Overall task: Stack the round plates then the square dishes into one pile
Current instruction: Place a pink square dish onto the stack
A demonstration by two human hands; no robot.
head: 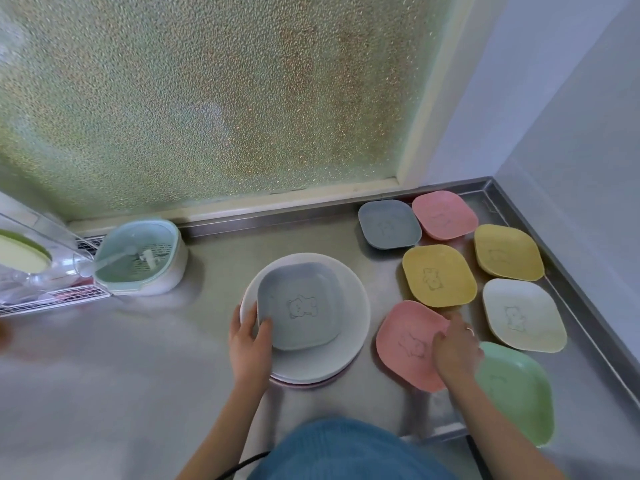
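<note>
The shiny metal tabletop holds a pile of smooth round plates in the middle. A grey square dish with a bear drawing sits on top, gripped by the left hand. The right hand pinches a pink square dish just right.

Brushed stainless-steel counter, dull sheen. Matt plastic square dishes, e.g. grey-blue square dish, embossed bear. Smooth white round plates. Pebbled frosted glass pane.
</note>
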